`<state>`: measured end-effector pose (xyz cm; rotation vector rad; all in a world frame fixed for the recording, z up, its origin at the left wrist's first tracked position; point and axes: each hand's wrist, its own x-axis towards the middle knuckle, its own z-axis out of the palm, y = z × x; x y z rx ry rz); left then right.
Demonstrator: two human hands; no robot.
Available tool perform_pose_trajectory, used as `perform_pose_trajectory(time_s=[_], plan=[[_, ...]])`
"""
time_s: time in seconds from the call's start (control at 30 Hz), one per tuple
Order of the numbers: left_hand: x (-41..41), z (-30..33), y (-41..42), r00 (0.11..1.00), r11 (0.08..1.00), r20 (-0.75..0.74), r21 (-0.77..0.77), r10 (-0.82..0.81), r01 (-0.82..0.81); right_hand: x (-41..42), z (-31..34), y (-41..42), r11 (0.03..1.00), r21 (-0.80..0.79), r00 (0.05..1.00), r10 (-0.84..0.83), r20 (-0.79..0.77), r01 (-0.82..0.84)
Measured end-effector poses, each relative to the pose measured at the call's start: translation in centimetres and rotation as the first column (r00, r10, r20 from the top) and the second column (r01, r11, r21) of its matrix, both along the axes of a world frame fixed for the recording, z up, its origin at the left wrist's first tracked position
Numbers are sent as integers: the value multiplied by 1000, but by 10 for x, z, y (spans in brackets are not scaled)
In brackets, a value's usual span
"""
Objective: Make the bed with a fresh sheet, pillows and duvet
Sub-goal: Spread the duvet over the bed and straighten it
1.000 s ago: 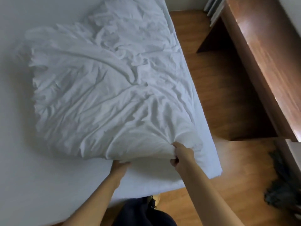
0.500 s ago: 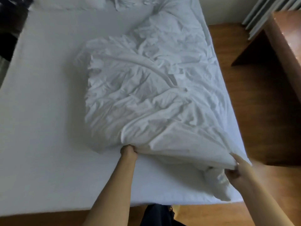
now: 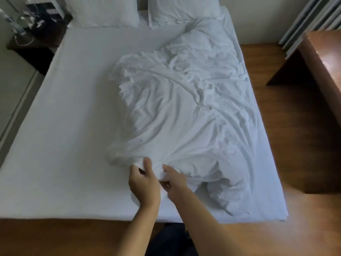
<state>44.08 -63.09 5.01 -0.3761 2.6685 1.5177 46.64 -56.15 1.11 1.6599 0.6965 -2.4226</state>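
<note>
both hands, the left hand [image 3: 144, 183] and the right hand [image 3: 174, 179], pinched the near edge of the crumpled white cotton duvet [image 3: 184, 115], heaped on the bed's right half. best to find its corners, then spread leftward. the smooth white fitted sheet [image 3: 64, 135] lay taut; two white pillows [image 3: 105, 11] sat beyond the duvet, a brown wooden bench [image 3: 324, 58] to its right.

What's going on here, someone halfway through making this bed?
Yes. A person stands at the foot of the bed, and the left hand and right hand both grip the near edge of a crumpled white duvet. It lies bunched on the right half of the sheet. Two pillows sit at the head.
</note>
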Motion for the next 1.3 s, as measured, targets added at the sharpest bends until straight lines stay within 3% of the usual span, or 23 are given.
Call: perform_pose_trajectory(time_s=[0.07,0.13,0.2,0.23,0.27,0.3,0.33,0.37,0.4,0.47,0.53,0.63,0.7,0.8,0.87,0.93,1.07,1.1,1.2,1.3], plan=[[-6,-3,-17,970,973,-67,-22,-232,231,-4,10,3,986,148,995,-88,37,82],[-20,-13,-48,861,875,-156,-107,-484,472,-5,19,10,960,247,988,-147,51,130],[-46,-41,-90,791,807,-194,-261,-581,529,-4,30,19,943,281,981,-192,32,175],[-58,-55,-108,838,838,-134,-236,-529,491,-1,35,21,942,282,979,-200,38,182],[-68,-65,-119,913,906,42,-112,-407,409,1,41,22,942,276,975,-215,57,191],[-75,-69,-121,912,962,308,68,-272,264,3,45,22,939,272,968,-238,77,209],[-80,-76,-120,771,965,589,230,-241,126,3,49,20,936,272,961,-258,97,224],[-86,-80,-113,585,914,742,406,-329,-1,3,52,17,934,271,956,-270,114,231],[-94,-86,-103,449,845,785,523,-426,-113,1,57,13,931,268,949,-288,128,246],[-110,-92,-81,348,723,760,640,-549,-258,-5,64,3,914,269,929,-347,130,304],[-129,-91,-63,343,693,743,665,-575,-278,-11,67,-7,887,278,893,-421,158,369],[-174,-104,-56,421,738,755,628,-502,-246,-17,71,-26,841,377,861,-477,176,388],[-204,-105,-56,449,723,773,608,-447,-327,-26,74,-41,776,443,835,-541,99,450],[-212,-17,-70,468,755,769,594,-434,-276,-36,54,-85,740,559,850,-514,111,375],[-203,26,-71,456,789,781,568,-426,-236,-47,30,-127,834,455,894,-420,154,312],[-194,49,-72,430,773,777,589,-460,-238,-60,4,-163,938,192,949,-307,73,289],[-205,47,-88,438,776,769,592,-465,-216,-89,6,-197,886,-59,872,-464,-159,461],[-209,43,-96,455,801,773,569,-442,-187,-94,2,-194,885,-68,868,-466,-173,462],[-213,34,-112,501,797,707,602,-498,-57,-111,13,-187,894,98,897,-425,-120,437],[-213,31,-134,561,711,512,671,-650,210,-107,33,-183,892,141,902,-416,-115,430]])
